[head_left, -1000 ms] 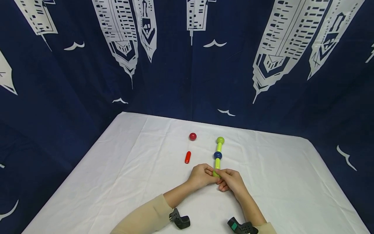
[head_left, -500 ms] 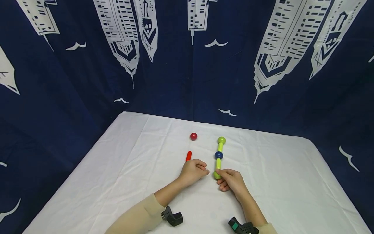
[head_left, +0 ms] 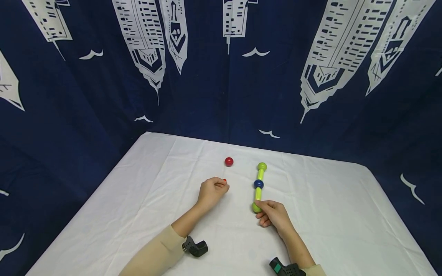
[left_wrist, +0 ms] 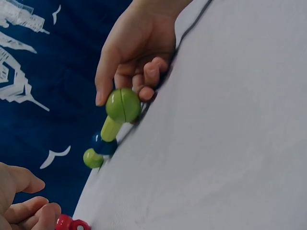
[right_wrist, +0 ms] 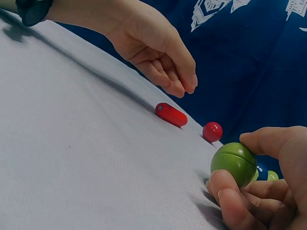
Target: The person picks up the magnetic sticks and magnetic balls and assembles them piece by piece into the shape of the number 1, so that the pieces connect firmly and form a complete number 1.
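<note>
My right hand [head_left: 276, 215] pinches the green ball [right_wrist: 233, 164] at the near end of a straight chain of magnetic balls and rods. The chain runs away from me: a light green rod [head_left: 258, 193], a dark blue ball [head_left: 258, 184], another light green rod [head_left: 260, 175] and a far green ball [head_left: 262, 166]. Over a short red rod [right_wrist: 171, 115] hovers my left hand [head_left: 211, 193], its fingers loosely bent with nothing between them. In the right wrist view a gap shows between those fingertips and the rod. From the head, the hand hides most of the rod.
A red ball [head_left: 229, 161] lies beyond the red rod, left of the chain's far end. White cloth covers the table [head_left: 331, 214], and a dark blue curtain [head_left: 207, 96] with printed buildings hangs behind its far edge.
My left hand has let go of the chain's near end and moved left and forward to above the red rod. The right hand keeps its pinch on the green ball.
</note>
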`<state>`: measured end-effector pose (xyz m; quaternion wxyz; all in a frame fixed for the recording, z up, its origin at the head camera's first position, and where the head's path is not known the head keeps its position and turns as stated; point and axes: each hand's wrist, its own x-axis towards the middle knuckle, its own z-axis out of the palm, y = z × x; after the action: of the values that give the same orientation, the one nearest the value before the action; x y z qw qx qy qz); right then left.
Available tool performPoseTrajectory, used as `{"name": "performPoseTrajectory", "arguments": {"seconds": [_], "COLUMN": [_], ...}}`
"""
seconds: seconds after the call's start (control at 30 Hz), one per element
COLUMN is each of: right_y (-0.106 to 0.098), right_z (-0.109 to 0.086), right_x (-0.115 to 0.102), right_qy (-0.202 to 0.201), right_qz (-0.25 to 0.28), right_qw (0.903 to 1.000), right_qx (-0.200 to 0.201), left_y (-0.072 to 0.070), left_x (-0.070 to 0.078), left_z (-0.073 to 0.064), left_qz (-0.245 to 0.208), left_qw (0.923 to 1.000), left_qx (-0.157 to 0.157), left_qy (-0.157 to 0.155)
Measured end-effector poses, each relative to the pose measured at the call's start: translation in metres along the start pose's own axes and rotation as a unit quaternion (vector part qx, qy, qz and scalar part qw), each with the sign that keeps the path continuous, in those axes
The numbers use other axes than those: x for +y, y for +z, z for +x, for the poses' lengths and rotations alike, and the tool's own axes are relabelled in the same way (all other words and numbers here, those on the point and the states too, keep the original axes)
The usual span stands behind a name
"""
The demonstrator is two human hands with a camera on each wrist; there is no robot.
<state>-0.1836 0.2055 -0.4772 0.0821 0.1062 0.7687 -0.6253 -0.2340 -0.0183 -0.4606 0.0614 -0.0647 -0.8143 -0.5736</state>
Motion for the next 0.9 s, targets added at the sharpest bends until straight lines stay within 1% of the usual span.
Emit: {"name": "performPoseTrajectory", "arguments": {"seconds": [0.13,0.2,0.27,0.47,0.6,0.77,0.9], "right_y": [0.000,0.000,0.000,0.000,0.000,0.001,0.001], "right_z": [0.000,0.000,-0.001,-0.002,-0.002,-0.001,0.000], "right_x": [0.000,0.000,-0.001,-0.003,-0.001,0.001,0.001], "right_qy": [0.000,0.002,0.002,-0.005,-0.011,-0.003,-0.001], "right_qz": [0.002,0.003,0.003,0.007,0.006,0.007,0.008], "right_qw": [1.0000,1.0000,1.0000,1.0000,0.9999,1.0000,1.0000], "right_qx": [0.000,0.000,-0.001,-0.003,-0.003,0.000,0.000], "left_y": [-0.003,-0.004,-0.003,0.000,0.002,0.004,0.005], "left_x": [-0.007,-0.010,-0.012,-0.017,-0.017,-0.016,-0.017], "left_z": [0.008,0.010,0.013,0.019,0.022,0.024,0.027], "left_qz": [-0.007,-0.001,0.009,0.049,0.075,0.096,0.110], "left_qw": [0.9996,0.9992,0.9990,0.9979,0.9962,0.9940,0.9926], "left_qx": [0.026,0.038,0.043,0.038,0.037,0.030,0.031], "left_qy": [-0.003,-0.005,-0.005,-0.018,-0.022,-0.041,-0.041]}}
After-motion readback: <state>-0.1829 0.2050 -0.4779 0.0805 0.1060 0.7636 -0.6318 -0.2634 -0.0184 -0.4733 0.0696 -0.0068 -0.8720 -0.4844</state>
